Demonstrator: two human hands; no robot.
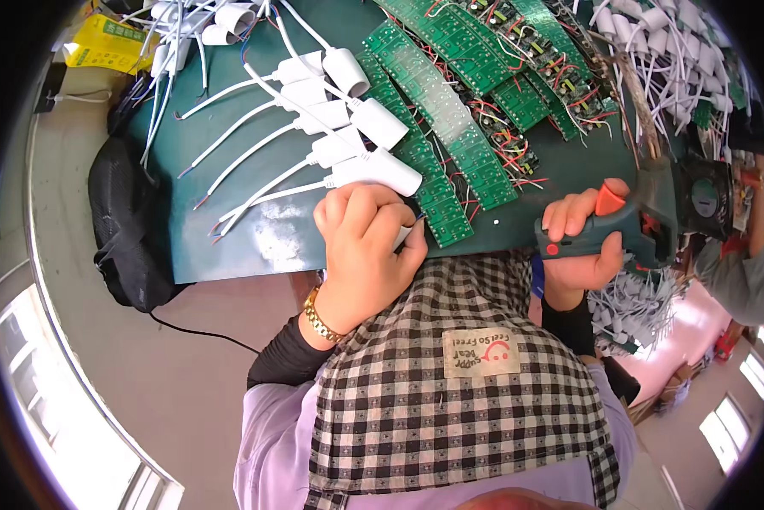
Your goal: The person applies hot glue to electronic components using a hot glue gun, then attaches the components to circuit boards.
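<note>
My left hand (367, 242) is closed at the table's near edge, thumb and fingers pinched together. A small whitish bit shows between them, but most of what they grip is hidden. Just beyond the knuckles lies a row of white plastic cylinders with cables (378, 172), their bared wire ends pointing left. To the right, my right hand (588, 234) is wrapped round the handle of a dark green handheld power tool (637, 242) with an orange trigger. Strips of green circuit boards (458, 140) lie between the hands, farther back.
More white cylinders with cables are heaped at the back left and in a back-right pile (667, 42). Wired boards (569, 76) lie at the back. A black bag (127, 225) sits by the table's left end. Another person's arm (758, 204) shows far right.
</note>
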